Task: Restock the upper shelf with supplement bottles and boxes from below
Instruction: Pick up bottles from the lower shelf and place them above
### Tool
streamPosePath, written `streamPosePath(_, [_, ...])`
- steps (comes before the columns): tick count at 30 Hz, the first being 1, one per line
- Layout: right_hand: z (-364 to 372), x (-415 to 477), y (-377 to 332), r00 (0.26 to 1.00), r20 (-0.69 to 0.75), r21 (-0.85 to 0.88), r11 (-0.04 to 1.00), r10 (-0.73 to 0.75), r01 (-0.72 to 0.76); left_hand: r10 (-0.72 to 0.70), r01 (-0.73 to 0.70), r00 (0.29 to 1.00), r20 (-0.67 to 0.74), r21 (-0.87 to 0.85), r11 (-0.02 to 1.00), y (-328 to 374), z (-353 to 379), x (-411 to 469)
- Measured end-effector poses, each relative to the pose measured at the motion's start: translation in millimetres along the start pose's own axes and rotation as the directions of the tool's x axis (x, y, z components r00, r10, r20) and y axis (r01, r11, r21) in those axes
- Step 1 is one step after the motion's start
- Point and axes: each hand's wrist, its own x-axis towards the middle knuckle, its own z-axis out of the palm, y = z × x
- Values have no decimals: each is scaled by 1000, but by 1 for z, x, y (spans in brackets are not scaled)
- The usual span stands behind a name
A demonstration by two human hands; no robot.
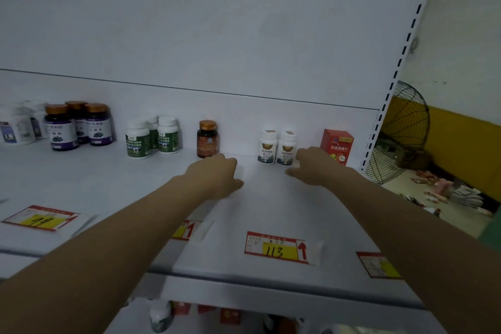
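White steel shelf [108,184] is reached over by both hands. Nothing is held: the left hand [217,175] is loosely curled, an amber bottle [207,141] just at its 11 o'clock; the right hand [314,168] is spread, two white bottles [285,148] just beside it at 10 o'clock, a red box [337,145] at 1 o'clock.

Shop: white retail shelf [108,184], price tags [275,247], supplement bottles [207,139].
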Motion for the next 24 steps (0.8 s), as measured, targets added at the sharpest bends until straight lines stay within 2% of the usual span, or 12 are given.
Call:
streamPosePath(7, [-15,-59,1,995,94,-49,999,26,-21,6,-6,1000,-3,-6,1000,10,-10,-38])
streamPosePath(14, [-33,-141,-10,998,3,-80,995,63,-63,104,-107,992,-74,-40,993,15,-18,-97])
streamPosePath(18, [-38,-199,-23,993,-80,-83,992,84,-91,232,-239,965,-121,-51,970,21,-18,-138])
streamPosePath(24, [-23,-275,-41,971,-208,-29,992,115,-124,462,-481,873,-157,-125,868,45,14,-207])
